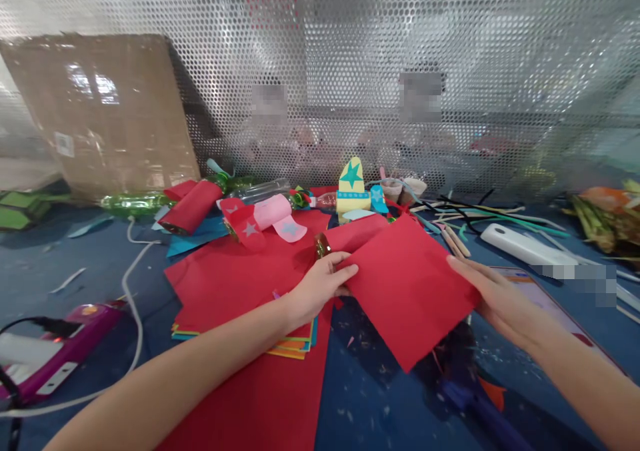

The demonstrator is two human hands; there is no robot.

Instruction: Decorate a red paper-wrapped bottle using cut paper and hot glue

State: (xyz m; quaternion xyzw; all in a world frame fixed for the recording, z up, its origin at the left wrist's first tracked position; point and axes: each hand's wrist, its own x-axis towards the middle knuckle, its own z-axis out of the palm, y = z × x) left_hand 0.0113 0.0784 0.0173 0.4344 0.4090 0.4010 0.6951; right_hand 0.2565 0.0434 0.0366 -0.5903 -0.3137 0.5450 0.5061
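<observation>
A square sheet of red paper (413, 288) is held up over the blue table between both hands. My left hand (325, 281) pinches its left corner between thumb and fingers. At the opposite corner my right hand (495, 298) grips the sheet, its fingertips partly behind the paper. Just behind my left hand lies a plastic bottle wrapped in red paper (353, 232), partly covered by the sheet. Beneath my left forearm rests a stack of coloured paper (295, 346) on larger red sheets (280, 404).
Paper-wrapped bottles (195, 206) and a yellow paper piece with a green star (352, 176) line the back. At left are a cardboard sheet (115, 111) and a purple power strip (75, 344). A white glue gun (525, 248) and a blue-handled tool (475, 398) lie right.
</observation>
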